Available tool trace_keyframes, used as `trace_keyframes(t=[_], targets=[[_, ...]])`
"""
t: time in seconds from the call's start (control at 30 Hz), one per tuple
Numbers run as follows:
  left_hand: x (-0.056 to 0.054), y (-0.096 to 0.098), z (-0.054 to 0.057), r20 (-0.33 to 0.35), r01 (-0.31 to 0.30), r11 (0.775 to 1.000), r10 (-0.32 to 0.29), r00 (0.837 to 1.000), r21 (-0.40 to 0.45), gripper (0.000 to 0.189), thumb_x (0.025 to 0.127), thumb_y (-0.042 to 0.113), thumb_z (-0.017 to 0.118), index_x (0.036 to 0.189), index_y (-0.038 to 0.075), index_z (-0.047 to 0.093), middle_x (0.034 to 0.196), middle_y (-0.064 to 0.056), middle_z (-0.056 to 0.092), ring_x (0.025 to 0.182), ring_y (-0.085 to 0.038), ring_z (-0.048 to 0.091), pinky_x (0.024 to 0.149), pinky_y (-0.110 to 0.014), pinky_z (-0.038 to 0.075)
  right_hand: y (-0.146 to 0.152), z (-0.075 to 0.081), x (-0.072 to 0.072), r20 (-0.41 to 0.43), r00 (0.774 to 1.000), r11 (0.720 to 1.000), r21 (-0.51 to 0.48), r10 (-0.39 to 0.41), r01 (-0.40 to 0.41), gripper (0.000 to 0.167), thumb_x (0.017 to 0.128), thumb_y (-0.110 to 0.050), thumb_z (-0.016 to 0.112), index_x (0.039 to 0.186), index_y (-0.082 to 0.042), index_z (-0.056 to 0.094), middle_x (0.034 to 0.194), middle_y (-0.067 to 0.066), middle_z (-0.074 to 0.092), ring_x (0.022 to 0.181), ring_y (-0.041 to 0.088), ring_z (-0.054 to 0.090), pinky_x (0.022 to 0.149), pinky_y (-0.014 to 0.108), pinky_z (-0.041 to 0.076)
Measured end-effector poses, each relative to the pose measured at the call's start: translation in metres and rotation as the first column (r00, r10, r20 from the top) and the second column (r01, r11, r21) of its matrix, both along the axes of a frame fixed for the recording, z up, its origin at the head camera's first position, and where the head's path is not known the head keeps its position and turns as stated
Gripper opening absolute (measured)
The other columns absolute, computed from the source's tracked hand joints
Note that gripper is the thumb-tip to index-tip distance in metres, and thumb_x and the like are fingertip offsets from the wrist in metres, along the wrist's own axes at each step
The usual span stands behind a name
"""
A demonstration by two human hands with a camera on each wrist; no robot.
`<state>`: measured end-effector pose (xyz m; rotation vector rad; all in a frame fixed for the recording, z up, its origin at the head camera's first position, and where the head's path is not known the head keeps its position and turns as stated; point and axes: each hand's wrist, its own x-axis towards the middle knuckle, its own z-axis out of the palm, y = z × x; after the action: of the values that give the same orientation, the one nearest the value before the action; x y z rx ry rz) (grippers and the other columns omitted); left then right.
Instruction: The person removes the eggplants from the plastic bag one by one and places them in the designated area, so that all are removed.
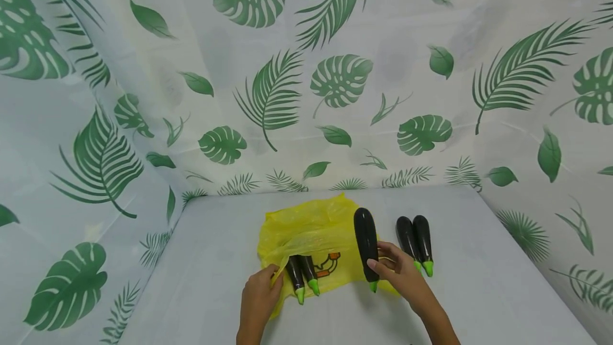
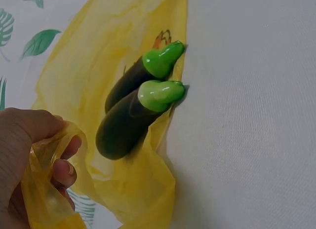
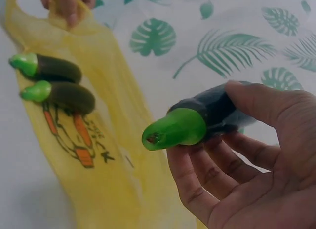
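Note:
My right hand (image 1: pixel 399 270) grips a dark eggplant (image 1: pixel 366 238) with a bright green stem end, held up over the right side of a yellow plastic bag (image 1: pixel 316 217). In the right wrist view the thumb lies on top of this eggplant (image 3: pixel 212 110) and the fingers curl beneath. My left hand (image 1: pixel 261 286) pinches the bag's near left edge, lifting it; the left wrist view shows the thin film bunched between thumb and fingers. Two eggplants (image 2: pixel 133 98) lie side by side at the bag's mouth, their green ends towards me, their far ends partly under the yellow film in the head view.
Two more eggplants (image 1: pixel 414 241) lie together on the white table (image 1: pixel 206 260) to the right of the bag. A printed orange and black figure (image 1: pixel 328 264) shows on the bag. White cloth walls (image 1: pixel 297 169) with green leaves rise behind and at both sides.

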<state>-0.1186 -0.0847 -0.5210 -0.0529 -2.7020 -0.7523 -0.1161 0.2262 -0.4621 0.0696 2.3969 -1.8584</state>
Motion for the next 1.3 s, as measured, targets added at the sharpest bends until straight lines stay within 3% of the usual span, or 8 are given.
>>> trace_keyframes(t=[0.23, 0.33, 0.43, 0.53, 0.73, 1.0, 1.17, 1.3], targets=[[0.0, 0.0, -0.001, -0.003, 0.0, 1.0, 0.0, 1.0, 0.009, 0.01, 0.084, 0.019, 0.076, 0.088, 0.011, 0.073, 0.081, -0.003, 0.074, 0.064, -0.01, 0.064, 0.056, -0.027, 0.049, 0.027, 0.003, -0.001, -0.034, 0.995, 0.988, 0.116, -0.095, 0.098, 0.067, 0.094, -0.041, 0.063, 0.145, -0.003, 0.04, 0.138, 0.02, 0.052, 0.125, 0.032, 0.056, 0.088, 0.028, 0.054], [0.001, 0.0, -0.002, -0.015, 0.005, 1.0, -0.004, 1.0, 0.005, 0.01, 0.083, 0.018, 0.076, 0.088, 0.011, 0.072, 0.081, -0.003, 0.074, 0.063, -0.011, 0.064, 0.055, -0.027, 0.049, 0.036, 0.002, -0.001, -0.032, 0.991, 0.984, 0.118, -0.129, 0.132, 0.07, 0.094, -0.044, 0.062, 0.146, -0.003, 0.038, 0.138, 0.02, 0.051, 0.115, 0.012, 0.061, 0.087, 0.025, 0.054], [0.002, 0.0, -0.003, -0.011, 0.005, 1.0, -0.005, 1.0, 0.005, 0.01, 0.083, 0.019, 0.076, 0.088, 0.011, 0.072, 0.08, -0.002, 0.074, 0.064, -0.011, 0.065, 0.055, -0.027, 0.049, 0.043, 0.0, -0.003, -0.036, 0.983, 0.978, 0.102, -0.179, 0.182, 0.069, 0.093, -0.043, 0.063, 0.145, -0.004, 0.04, 0.134, 0.018, 0.053, 0.095, -0.007, 0.06, 0.079, 0.02, 0.054], [0.002, 0.0, -0.004, -0.005, 0.008, 1.0, -0.008, 1.0, 0.005, 0.01, 0.083, 0.019, 0.076, 0.089, 0.011, 0.072, 0.08, -0.002, 0.074, 0.064, -0.011, 0.065, 0.055, -0.027, 0.049, 0.049, 0.0, -0.004, -0.019, 0.968, 0.961, 0.117, -0.25, 0.25, 0.072, 0.091, -0.045, 0.065, 0.145, -0.004, 0.041, 0.136, 0.018, 0.051, 0.087, -0.014, 0.054, 0.076, 0.016, 0.052], [0.001, -0.001, -0.002, -0.011, 0.0, 1.0, 0.0, 1.0, -0.006, 0.011, 0.083, 0.02, 0.076, 0.089, 0.012, 0.072, 0.081, -0.002, 0.074, 0.066, -0.012, 0.065, 0.056, -0.028, 0.05, 0.062, 0.0, -0.004, 0.021, 0.93, 0.925, 0.114, -0.366, 0.362, 0.074, 0.092, -0.047, 0.062, 0.147, -0.004, 0.038, 0.14, 0.019, 0.048, 0.082, -0.017, 0.049, 0.073, 0.011, 0.049], [0.001, 0.0, -0.001, -0.008, -0.002, 1.0, 0.002, 1.0, -0.017, 0.011, 0.082, 0.018, 0.077, 0.089, 0.011, 0.072, 0.08, -0.002, 0.074, 0.065, -0.012, 0.065, 0.056, -0.028, 0.049, 0.078, -0.01, -0.005, 0.069, 0.908, 0.908, 0.098, -0.414, 0.406, 0.072, 0.096, -0.044, 0.057, 0.15, -0.003, 0.033, 0.145, 0.021, 0.044, 0.079, -0.018, 0.047, 0.071, 0.01, 0.049], [0.002, 0.0, 0.0, -0.031, 0.005, 1.0, -0.006, 0.999, -0.013, 0.01, 0.081, 0.016, 0.078, 0.088, 0.01, 0.072, 0.079, -0.003, 0.074, 0.063, -0.011, 0.064, 0.054, -0.027, 0.048, 0.086, -0.018, -0.008, 0.053, 0.89, 0.89, 0.088, -0.453, 0.447, 0.075, 0.094, -0.047, 0.059, 0.148, 0.0, 0.037, 0.14, 0.021, 0.046, 0.078, -0.014, 0.049, 0.069, 0.011, 0.05], [0.002, 0.0, 0.0, -0.016, 0.008, 1.0, -0.007, 1.0, 0.008, 0.009, 0.083, 0.017, 0.076, 0.089, 0.011, 0.072, 0.08, -0.002, 0.074, 0.064, -0.01, 0.065, 0.055, -0.026, 0.048, 0.094, -0.029, -0.012, 0.029, 0.863, 0.862, 0.06, -0.505, 0.503, 0.072, 0.092, -0.046, 0.062, 0.142, 0.002, 0.043, 0.132, 0.021, 0.052, 0.079, -0.008, 0.051, 0.064, 0.012, 0.05]])
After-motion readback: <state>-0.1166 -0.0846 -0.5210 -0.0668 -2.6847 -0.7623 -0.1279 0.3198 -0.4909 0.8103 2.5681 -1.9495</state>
